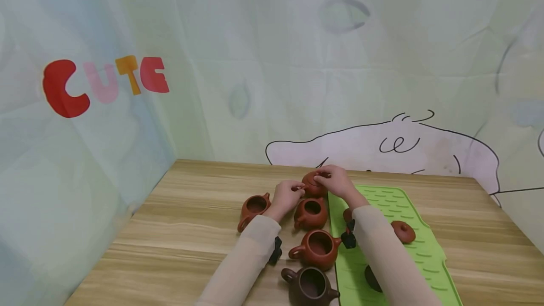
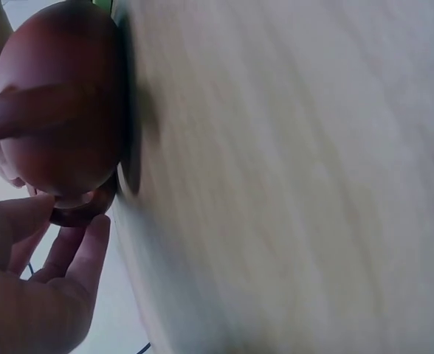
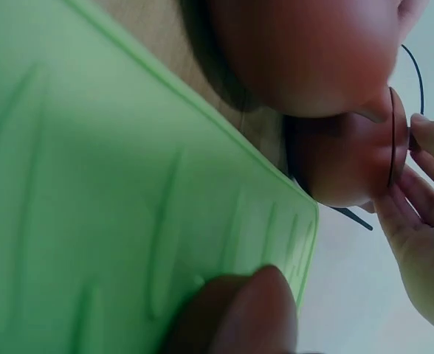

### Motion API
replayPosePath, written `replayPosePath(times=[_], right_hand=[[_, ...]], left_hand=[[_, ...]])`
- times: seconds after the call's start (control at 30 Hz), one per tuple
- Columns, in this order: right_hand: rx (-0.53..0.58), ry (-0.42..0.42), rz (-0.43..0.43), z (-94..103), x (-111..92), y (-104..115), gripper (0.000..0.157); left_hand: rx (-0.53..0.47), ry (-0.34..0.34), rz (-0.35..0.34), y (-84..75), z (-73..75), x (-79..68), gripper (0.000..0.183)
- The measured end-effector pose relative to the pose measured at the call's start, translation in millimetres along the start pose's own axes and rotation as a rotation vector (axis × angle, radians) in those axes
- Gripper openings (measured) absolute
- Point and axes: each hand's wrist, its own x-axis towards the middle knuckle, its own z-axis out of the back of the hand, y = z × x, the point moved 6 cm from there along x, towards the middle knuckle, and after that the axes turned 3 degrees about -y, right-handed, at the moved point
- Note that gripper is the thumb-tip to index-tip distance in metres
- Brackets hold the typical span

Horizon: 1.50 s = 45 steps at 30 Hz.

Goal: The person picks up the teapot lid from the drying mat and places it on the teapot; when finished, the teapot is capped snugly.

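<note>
A reddish-brown clay teapot (image 1: 311, 188) stands farthest back in the row, at the green mat's left edge. My left hand (image 1: 287, 198) pinches its looped handle (image 2: 84, 215) between thumb and fingers. On the other side, my right hand (image 1: 338, 184) holds the knob of the lid (image 3: 399, 147), which sits over the teapot's mouth in the right wrist view. Directly nearer is a lidless red teapot (image 1: 316, 224), whose body fills the upper left of the left wrist view. Left of my left hand stands another lidless teapot (image 1: 246, 212).
Nearer me are a third lidless red teapot (image 1: 323, 262) and a dark brown one (image 1: 302, 295). The green mat (image 1: 384, 197) carries a red lid (image 1: 403, 232), another red lid (image 1: 347, 215) and a dark lid (image 1: 372, 278), partly behind my right arm. A printed cloth hangs behind the wooden table.
</note>
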Motion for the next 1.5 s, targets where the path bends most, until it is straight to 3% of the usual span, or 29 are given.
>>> replayPosePath(times=[0.2,0.5,0.97,1.23,1.5], right_hand=[[0.054,0.052,-0.001,9.3,-3,5,0.038],[0.086,0.025,0.089,40.9,-18,23,0.040],[0.138,0.007,0.157,82.3,-62,33,0.038],[0.071,0.020,0.156,85.3,-82,20,0.039],[-0.003,-0.006,0.159,82.3,-94,3,0.040]], left_hand=[[0.012,0.016,-0.025,-1.5,1.0,-0.7,0.021],[-0.029,0.017,-0.021,-12.7,13.9,-11.2,0.024],[-0.075,0.016,-0.043,-20.8,63.7,-42.4,0.030],[-0.090,-0.074,-0.033,-14.0,94.5,-57.2,0.029],[-0.107,-0.104,0.011,0.1,118.3,-70.2,0.031]])
